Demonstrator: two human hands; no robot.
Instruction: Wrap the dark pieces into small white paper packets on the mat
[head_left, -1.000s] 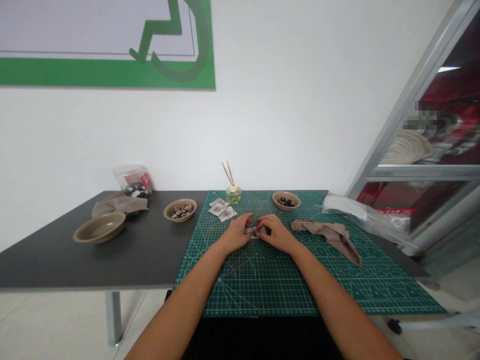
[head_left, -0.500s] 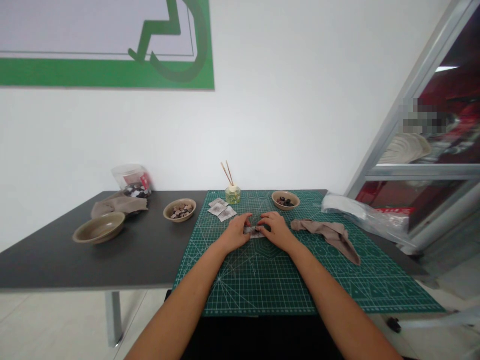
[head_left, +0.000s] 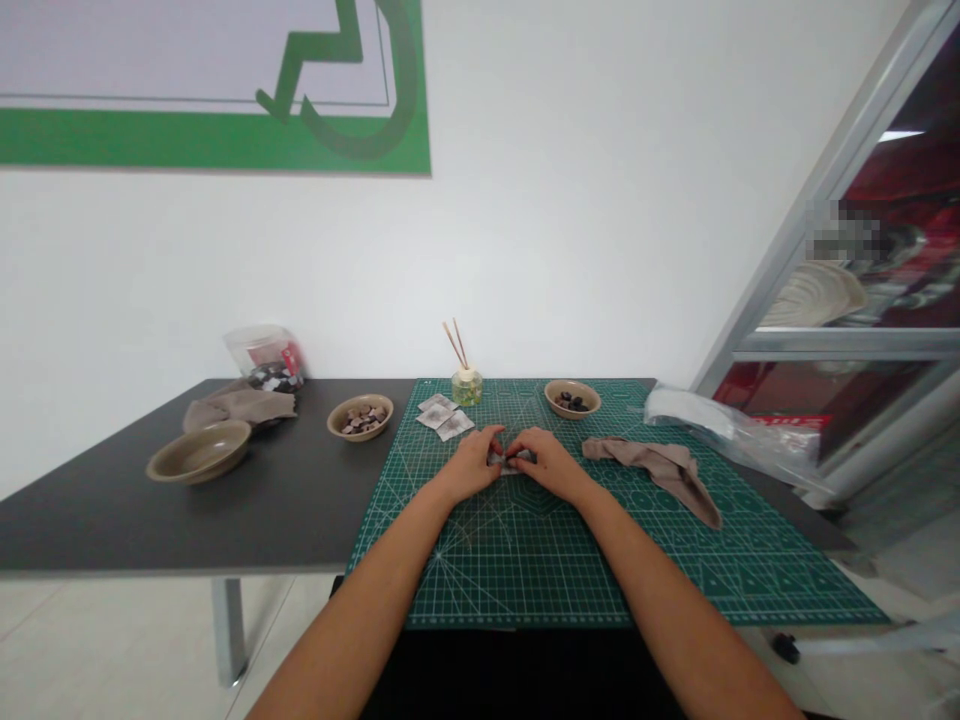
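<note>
My left hand (head_left: 474, 464) and my right hand (head_left: 547, 462) meet over the green cutting mat. Between them is a small flat grey-and-white packet (head_left: 513, 468), mostly covered by my fingers. The left fingertips pinch its left side, and the right fingers curl onto its top and right side. Whether anything else is in the right fingers I cannot make out. Several similar flat squares with dark patches (head_left: 454, 425) lie overlapping just beyond my left hand. A small beige bowl (head_left: 552, 402) with dark, round pieces stands beyond my right hand.
A glass reed diffuser (head_left: 466, 388) stands behind the squares. To the left are a bowl of brownish pieces (head_left: 335, 428), a larger bowl (head_left: 196, 458), a cloth (head_left: 244, 404) and a clear plastic container (head_left: 259, 345). A brown cloth (head_left: 660, 466) and a plastic bag (head_left: 739, 430) lie right.
My right hand has shifted slightly left, bringing its fingertips closer to my left hand over the packet. The left hand stays in about the same place.
</note>
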